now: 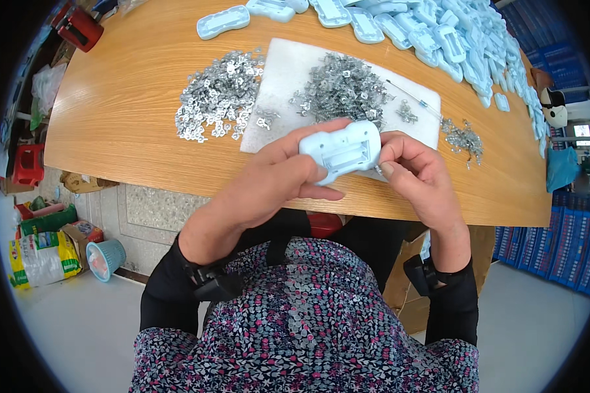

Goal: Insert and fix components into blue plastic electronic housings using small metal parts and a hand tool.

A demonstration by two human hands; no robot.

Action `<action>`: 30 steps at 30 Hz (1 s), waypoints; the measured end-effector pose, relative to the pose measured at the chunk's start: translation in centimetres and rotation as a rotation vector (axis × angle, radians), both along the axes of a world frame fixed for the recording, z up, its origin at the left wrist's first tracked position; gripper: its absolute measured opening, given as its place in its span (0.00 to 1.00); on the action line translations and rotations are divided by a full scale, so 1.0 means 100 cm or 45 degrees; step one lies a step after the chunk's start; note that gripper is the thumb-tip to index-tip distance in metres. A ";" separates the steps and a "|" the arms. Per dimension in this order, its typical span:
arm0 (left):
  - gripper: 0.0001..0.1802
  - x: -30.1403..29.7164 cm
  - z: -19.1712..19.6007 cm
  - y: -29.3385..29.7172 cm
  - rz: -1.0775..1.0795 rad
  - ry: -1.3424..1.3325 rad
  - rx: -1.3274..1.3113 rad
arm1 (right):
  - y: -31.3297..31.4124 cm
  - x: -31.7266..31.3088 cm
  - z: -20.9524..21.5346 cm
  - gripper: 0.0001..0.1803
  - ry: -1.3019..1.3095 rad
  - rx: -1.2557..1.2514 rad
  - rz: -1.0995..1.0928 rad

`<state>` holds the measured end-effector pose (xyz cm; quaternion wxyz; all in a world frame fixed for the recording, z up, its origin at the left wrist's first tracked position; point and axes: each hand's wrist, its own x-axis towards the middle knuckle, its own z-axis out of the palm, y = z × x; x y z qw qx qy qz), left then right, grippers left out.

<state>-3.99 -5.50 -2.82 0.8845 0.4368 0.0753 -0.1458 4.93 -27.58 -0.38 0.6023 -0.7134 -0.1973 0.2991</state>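
Likely light and stiff, with smooth plastic walls (perhaps a touch slippery under dry fingertips). Look for the pale blue case over the near edge of the counter, hollow side up. Gripped at its left end by the left hand, with thumb on the near corner, fingers behind. See, pinched in the right hand beside the case's right end, a tiny metal part, apparently a spring, probably easy to bend or drop. Best to take the case by its outer edges, leaving the hollow free.
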 end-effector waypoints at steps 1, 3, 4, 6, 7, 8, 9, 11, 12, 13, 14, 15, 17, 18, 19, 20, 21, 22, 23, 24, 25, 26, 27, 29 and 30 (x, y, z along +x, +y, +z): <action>0.25 0.000 -0.003 0.006 0.001 0.001 0.000 | -0.004 0.002 0.002 0.02 -0.020 -0.032 0.035; 0.24 0.006 -0.011 0.017 -0.354 -0.022 0.098 | -0.012 0.006 0.006 0.01 -0.010 0.003 0.136; 0.24 0.008 -0.010 0.015 -0.356 -0.021 0.095 | -0.014 0.007 0.007 0.01 -0.001 0.040 0.235; 0.28 0.013 0.001 0.007 -0.409 0.050 0.096 | -0.012 0.001 0.013 0.01 -0.022 0.030 0.267; 0.28 0.015 0.002 0.001 -0.409 0.051 0.097 | -0.011 -0.002 0.016 0.01 -0.045 0.022 0.300; 0.28 0.015 0.004 -0.006 -0.370 0.061 0.033 | -0.012 -0.003 0.015 0.01 -0.043 0.023 0.300; 0.29 0.015 0.003 -0.011 -0.332 0.069 -0.031 | -0.014 -0.003 0.014 0.01 -0.032 0.006 0.226; 0.30 0.014 -0.014 -0.014 -0.342 0.065 -0.203 | -0.014 -0.003 0.009 0.01 -0.019 -0.011 0.151; 0.30 0.014 -0.022 -0.016 -0.351 0.062 -0.377 | -0.012 -0.003 0.005 0.01 -0.138 0.040 0.049; 0.30 0.013 -0.026 -0.019 -0.353 0.063 -0.381 | -0.010 -0.005 0.002 0.01 -0.257 0.090 -0.053; 0.29 0.012 -0.028 -0.024 -0.297 0.118 -0.393 | -0.005 -0.009 0.000 0.01 -0.255 0.086 -0.054; 0.29 0.013 -0.028 -0.029 -0.245 0.173 -0.406 | 0.000 -0.015 -0.001 0.02 -0.245 0.106 -0.138; 0.27 0.014 -0.021 -0.035 -0.193 0.202 -0.411 | 0.002 -0.014 -0.015 0.02 -0.506 0.059 -0.189; 0.26 0.015 -0.019 -0.036 -0.135 0.234 -0.409 | 0.004 -0.015 -0.019 0.02 -0.503 0.055 -0.190; 0.26 0.015 -0.017 -0.038 -0.137 0.238 -0.412 | 0.007 -0.016 -0.023 0.08 -0.672 -0.052 -0.229; 0.27 0.014 -0.015 -0.039 -0.121 0.246 -0.411 | 0.008 -0.017 -0.027 0.14 -0.841 -0.161 -0.267; 0.27 0.013 -0.014 -0.040 -0.102 0.252 -0.408 | 0.009 -0.016 -0.032 0.15 -0.942 -0.179 -0.277; 0.27 0.012 -0.016 -0.040 -0.100 0.254 -0.408 | 0.011 -0.016 -0.032 0.15 -0.940 -0.179 -0.276; 0.27 0.012 -0.019 -0.040 -0.096 0.263 -0.424 | 0.013 -0.016 -0.031 0.14 -1.045 -0.235 -0.277; 0.27 0.011 -0.022 -0.041 -0.092 0.271 -0.439 | 0.014 -0.017 -0.030 0.14 -1.152 -0.291 -0.277; 0.27 0.010 -0.024 -0.042 -0.090 0.272 -0.441 | 0.014 -0.016 -0.031 0.14 -1.151 -0.291 -0.274; 0.27 0.009 -0.026 -0.043 -0.070 0.235 -0.455 | 0.012 -0.016 -0.033 0.13 -1.271 -0.352 -0.228; 0.28 0.008 -0.028 -0.044 -0.052 0.200 -0.471 | 0.011 -0.015 -0.034 0.13 -1.389 -0.416 -0.181; 0.28 0.008 -0.032 -0.045 -0.055 0.205 -0.452 | 0.008 -0.015 -0.027 0.10 -1.438 -0.504 -0.117; 0.28 0.008 -0.032 -0.045 -0.058 0.207 -0.429 | 0.006 -0.016 -0.024 0.08 -1.487 -0.587 -0.055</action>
